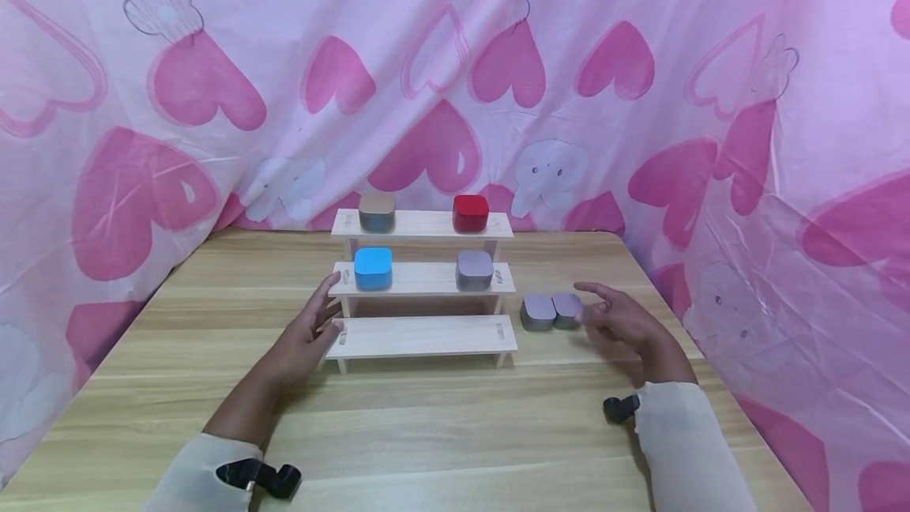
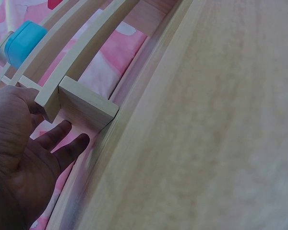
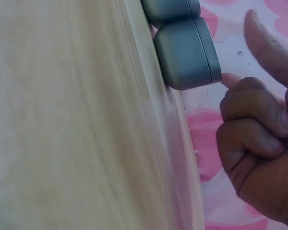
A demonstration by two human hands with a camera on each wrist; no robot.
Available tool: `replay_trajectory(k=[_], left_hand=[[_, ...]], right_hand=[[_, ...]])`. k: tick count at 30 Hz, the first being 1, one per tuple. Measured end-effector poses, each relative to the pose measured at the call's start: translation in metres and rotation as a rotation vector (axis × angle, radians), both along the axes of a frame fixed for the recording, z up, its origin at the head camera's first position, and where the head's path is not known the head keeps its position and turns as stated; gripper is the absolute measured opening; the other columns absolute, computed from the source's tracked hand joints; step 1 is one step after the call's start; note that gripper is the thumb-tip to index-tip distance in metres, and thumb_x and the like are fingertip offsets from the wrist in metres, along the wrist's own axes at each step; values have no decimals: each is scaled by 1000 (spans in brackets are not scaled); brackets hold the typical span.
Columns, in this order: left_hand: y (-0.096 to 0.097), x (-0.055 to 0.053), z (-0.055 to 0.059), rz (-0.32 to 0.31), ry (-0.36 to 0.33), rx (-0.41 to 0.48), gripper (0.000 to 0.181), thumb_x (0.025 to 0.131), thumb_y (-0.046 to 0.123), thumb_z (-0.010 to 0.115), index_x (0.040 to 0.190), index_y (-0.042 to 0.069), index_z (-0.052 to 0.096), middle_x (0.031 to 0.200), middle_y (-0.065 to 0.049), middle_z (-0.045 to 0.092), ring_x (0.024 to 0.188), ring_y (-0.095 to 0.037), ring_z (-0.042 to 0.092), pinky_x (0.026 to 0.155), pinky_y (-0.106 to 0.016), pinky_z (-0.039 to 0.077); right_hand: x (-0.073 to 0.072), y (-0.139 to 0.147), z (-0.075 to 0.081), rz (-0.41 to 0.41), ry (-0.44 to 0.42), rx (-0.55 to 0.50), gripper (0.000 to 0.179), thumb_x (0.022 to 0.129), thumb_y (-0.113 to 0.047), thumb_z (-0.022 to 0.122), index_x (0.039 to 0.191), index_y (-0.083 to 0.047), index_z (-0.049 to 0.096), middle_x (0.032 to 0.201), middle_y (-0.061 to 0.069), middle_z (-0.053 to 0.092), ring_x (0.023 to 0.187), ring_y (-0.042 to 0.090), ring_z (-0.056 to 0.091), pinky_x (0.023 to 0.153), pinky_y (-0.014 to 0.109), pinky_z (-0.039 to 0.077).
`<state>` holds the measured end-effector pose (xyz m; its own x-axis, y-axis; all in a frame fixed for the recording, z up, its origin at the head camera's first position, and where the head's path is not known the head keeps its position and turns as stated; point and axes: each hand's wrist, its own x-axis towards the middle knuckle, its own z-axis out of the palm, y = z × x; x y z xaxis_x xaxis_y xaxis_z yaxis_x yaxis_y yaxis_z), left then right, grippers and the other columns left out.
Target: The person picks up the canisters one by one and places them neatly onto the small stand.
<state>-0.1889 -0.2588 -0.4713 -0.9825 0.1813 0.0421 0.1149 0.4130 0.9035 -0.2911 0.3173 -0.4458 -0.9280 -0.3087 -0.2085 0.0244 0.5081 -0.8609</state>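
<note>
A pale wooden stand with three stepped shelves [image 1: 423, 336] stands at mid-table. My left hand [image 1: 308, 336] is at its left end, thumb at the lowest shelf's edge and fingertips by the middle shelf. In the left wrist view two fingers [image 2: 69, 152] extend loosely below the board end. My right hand [image 1: 626, 321] hovers right of two grey rounded boxes [image 1: 538, 312] set side by side on the table. One digit points out straight and a fingertip is right at the nearer grey box [image 3: 187, 55]; the other fingers [image 3: 252, 136] are curled, holding nothing.
The middle shelf bears a blue box [image 1: 373, 269] at left and a grey-lilac box [image 1: 474, 270] at right. On the top shelf are a tan-topped box [image 1: 377, 212] and a red box [image 1: 471, 213]. A pink heart-print curtain [image 1: 426, 46] surrounds the wooden table [image 1: 441, 433].
</note>
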Motion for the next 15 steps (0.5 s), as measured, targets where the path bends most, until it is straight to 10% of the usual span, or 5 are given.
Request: replay_trajectory(k=[15], left_hand=[[0, 0, 1, -5, 17, 4, 85, 115, 17, 53, 172, 55, 2, 185, -15, 14, 165, -50, 29, 127, -70, 32]], right_hand=[[-8, 2, -6, 29, -51, 8, 87, 97, -12, 81, 171, -9, 35, 63, -6, 40, 54, 10, 36, 48, 24, 31]])
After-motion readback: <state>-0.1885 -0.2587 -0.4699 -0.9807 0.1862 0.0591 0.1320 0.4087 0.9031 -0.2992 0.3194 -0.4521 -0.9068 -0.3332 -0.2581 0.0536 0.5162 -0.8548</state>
